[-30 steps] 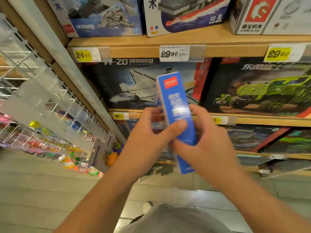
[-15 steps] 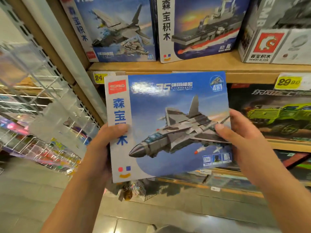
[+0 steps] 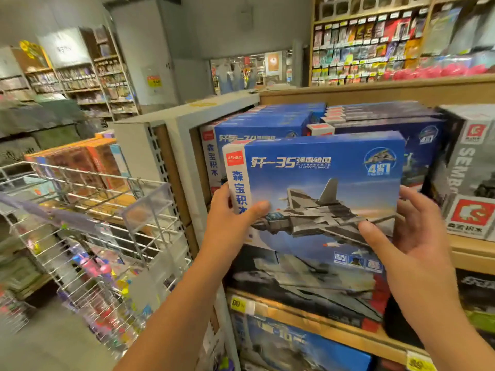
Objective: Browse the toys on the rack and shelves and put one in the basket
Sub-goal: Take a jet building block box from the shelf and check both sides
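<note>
Wooden shelves (image 3: pixel 467 254) packed with building-block sets fill the right of a toy shop aisle, a wire rack (image 3: pixel 88 210) of small bright toys hangs to the left, and more stocked shelving recedes behind. A person holds a blue box (image 3: pixel 316 188) upright in front of the top shelf, its printed face turned toward the camera and its long axis running left to right, roughly level. The left hand (image 3: pixel 230 223) grips the box's lower left corner, thumb curled over the white side strip and the other fingers hidden behind the cardboard. The right hand (image 3: pixel 409 231) takes the lower right edge, thumb pressed on the front and fingers wrapped loosely around the side, slightly spread. Both hands sit at about the same height, so the box spans the gap between them, just ahead of a row of matching blue boxes (image 3: pixel 267 124) standing in the shelf. No basket is visible in this view; where it lies from the hands cannot be told, so the coming move likely depends on turning away from the shelf or lowering the box out of frame. The box is flat and wide, printed with a grey fighter jet against a blue sky, a red brand tag at top left, white Chinese lettering and a round "4 in 1" badge.
</note>
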